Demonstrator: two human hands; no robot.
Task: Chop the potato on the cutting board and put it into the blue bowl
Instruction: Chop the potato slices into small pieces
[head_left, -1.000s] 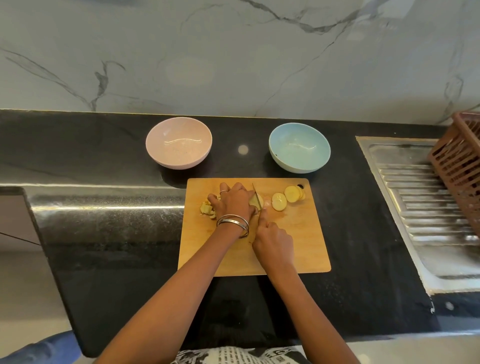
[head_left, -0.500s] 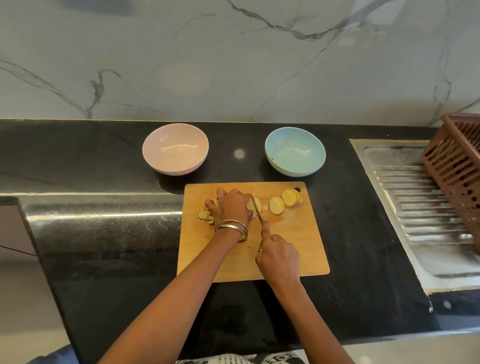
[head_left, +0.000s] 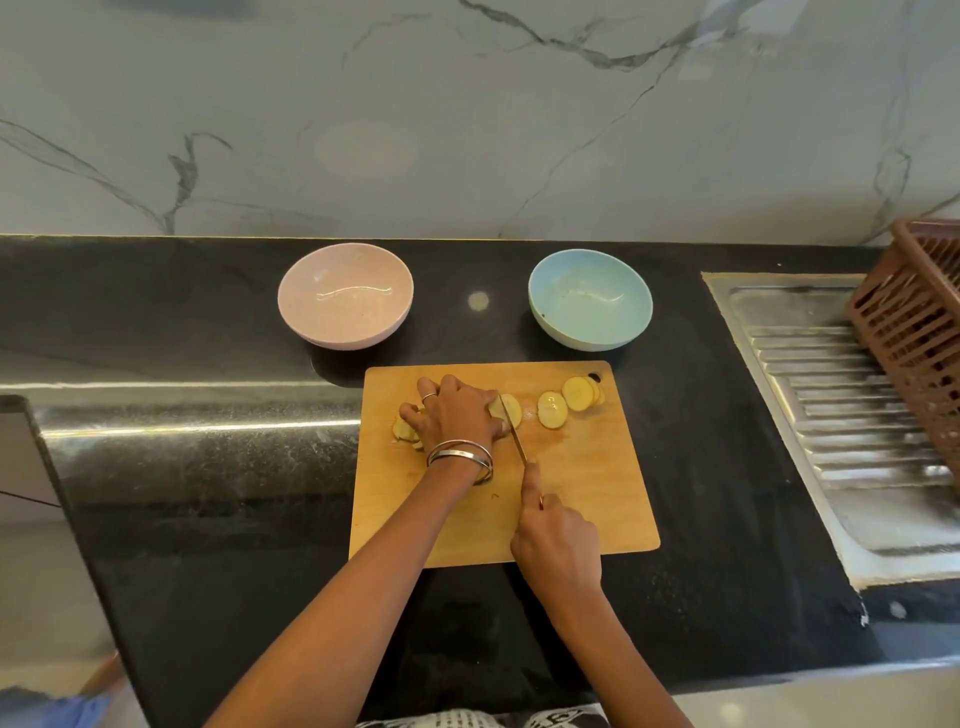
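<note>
A wooden cutting board lies on the black counter. My left hand presses down on the potato, which shows only at its cut right end. My right hand grips a knife, forefinger along its spine, the blade set against the potato just right of my left fingers. Several round potato slices lie toward the board's far right corner. More pieces sit at the left of my left hand. The blue bowl stands empty behind the board, to the right.
A pink bowl stands behind the board on the left. A steel sink drainboard fills the right side, with a brown plastic basket over it. A marble wall backs the counter. The counter's front edge runs just below the board.
The view has shifted slightly. Both hands keep their hold and the knife stays at the potato's cut end, its blade now a little lower through the potato.
</note>
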